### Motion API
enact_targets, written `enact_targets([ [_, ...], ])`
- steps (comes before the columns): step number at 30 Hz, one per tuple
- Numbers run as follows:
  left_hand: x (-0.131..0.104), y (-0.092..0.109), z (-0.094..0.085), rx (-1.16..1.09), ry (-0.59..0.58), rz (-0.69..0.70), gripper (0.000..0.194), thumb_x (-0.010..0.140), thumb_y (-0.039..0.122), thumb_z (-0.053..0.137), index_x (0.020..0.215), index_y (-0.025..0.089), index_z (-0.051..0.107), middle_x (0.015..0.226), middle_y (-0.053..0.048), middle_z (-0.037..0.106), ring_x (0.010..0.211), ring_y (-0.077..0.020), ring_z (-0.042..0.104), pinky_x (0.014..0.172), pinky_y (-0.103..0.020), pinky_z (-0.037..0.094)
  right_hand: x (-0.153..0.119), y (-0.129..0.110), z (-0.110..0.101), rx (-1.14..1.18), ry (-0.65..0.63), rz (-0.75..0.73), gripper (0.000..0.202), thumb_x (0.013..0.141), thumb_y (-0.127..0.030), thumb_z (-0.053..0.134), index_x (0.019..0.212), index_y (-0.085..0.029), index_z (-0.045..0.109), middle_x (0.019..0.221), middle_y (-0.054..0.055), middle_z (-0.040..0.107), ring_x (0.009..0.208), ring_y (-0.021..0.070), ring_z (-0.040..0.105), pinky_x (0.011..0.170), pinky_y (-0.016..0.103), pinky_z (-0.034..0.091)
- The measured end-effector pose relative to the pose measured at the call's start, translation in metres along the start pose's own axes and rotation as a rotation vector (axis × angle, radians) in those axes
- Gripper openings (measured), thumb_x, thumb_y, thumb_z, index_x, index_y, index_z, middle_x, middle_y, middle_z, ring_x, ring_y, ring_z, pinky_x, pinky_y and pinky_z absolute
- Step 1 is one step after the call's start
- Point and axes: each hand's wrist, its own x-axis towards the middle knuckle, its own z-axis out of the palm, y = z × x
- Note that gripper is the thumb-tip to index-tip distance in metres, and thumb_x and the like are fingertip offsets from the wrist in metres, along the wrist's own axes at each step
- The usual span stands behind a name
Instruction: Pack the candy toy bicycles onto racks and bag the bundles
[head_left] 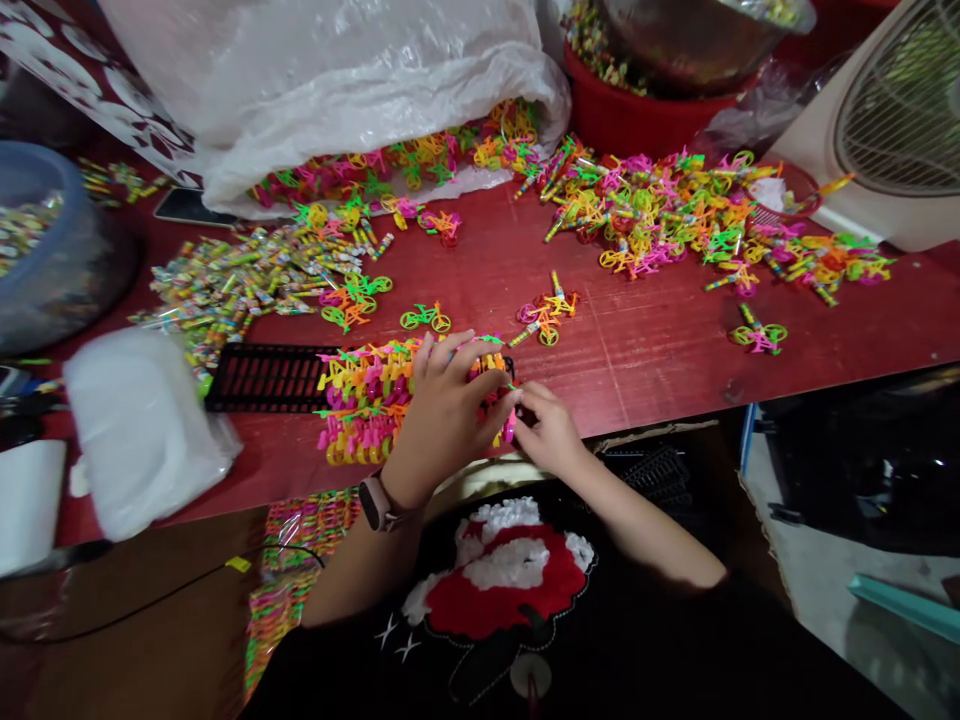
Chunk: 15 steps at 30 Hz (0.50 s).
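Note:
A black plastic rack [264,378] lies along the table's front edge, and rows of small colourful toy bicycles [367,385] cover its right part. Palm down over these rows is my left hand [454,415], with a watch [376,502] on the wrist. Its thumb and forefinger close at the rack's right end, around a small toy bicycle of which only bits of green and pink show. My right hand [549,428] meets it there, fingertips pinched on the same toy bicycle. The fingers hide most of it.
Loose toy bicycles [660,215] and wrapped candy tubes [247,275] lie in heaps on the red table [480,240]. A white plastic sack [337,90] spills more bicycles. Around stand a red tub [637,115], a fan [892,120], a blue tub [52,230] and plastic bags [142,430].

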Motion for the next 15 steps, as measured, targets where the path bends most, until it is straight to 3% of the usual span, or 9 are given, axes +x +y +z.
enact_targets([
  [3,-0.001,-0.001,0.001,0.003,-0.022,-0.010,0.012,0.100,0.037,0.065,0.106,0.026,0.067,0.139,-0.006,0.063,0.144,-0.0329,0.046,0.126,-0.066,0.024,0.001,-0.001,0.003,-0.045,0.001,0.009,0.015,0.092,-0.013,0.053,0.080,-0.022,0.055,0.081,0.003,0.053,0.080,0.0206,0.054,0.074,0.032,0.044],
  [8,-0.002,-0.001,-0.001,0.008,-0.058,0.011,0.018,0.099,0.038,0.066,0.113,0.026,0.066,0.143,-0.007,0.061,0.146,-0.0335,0.043,0.128,-0.066,0.020,0.001,-0.002,0.005,-0.102,-0.018,0.002,0.016,0.089,-0.009,0.052,0.078,-0.022,0.053,0.084,0.005,0.056,0.084,0.0215,0.055,0.078,0.034,0.045],
  [13,-0.006,-0.002,-0.007,-0.029,-0.069,0.030,0.014,0.099,0.035,0.067,0.111,0.028,0.066,0.143,-0.004,0.061,0.147,-0.0319,0.042,0.128,-0.064,0.021,0.014,0.007,-0.018,0.094,-0.225,0.104,0.011,0.084,-0.010,0.060,0.080,-0.019,0.063,0.079,0.001,0.060,0.073,0.0164,0.057,0.070,0.029,0.046],
  [15,-0.008,-0.002,-0.009,-0.041,-0.087,0.036,0.012,0.099,0.034,0.066,0.110,0.028,0.067,0.144,-0.003,0.061,0.147,-0.0321,0.042,0.128,-0.064,0.021,0.025,0.012,-0.027,0.129,-0.190,0.127,0.016,0.082,-0.009,0.063,0.094,-0.018,0.070,0.086,0.002,0.066,0.075,0.0163,0.061,0.070,0.029,0.048],
])
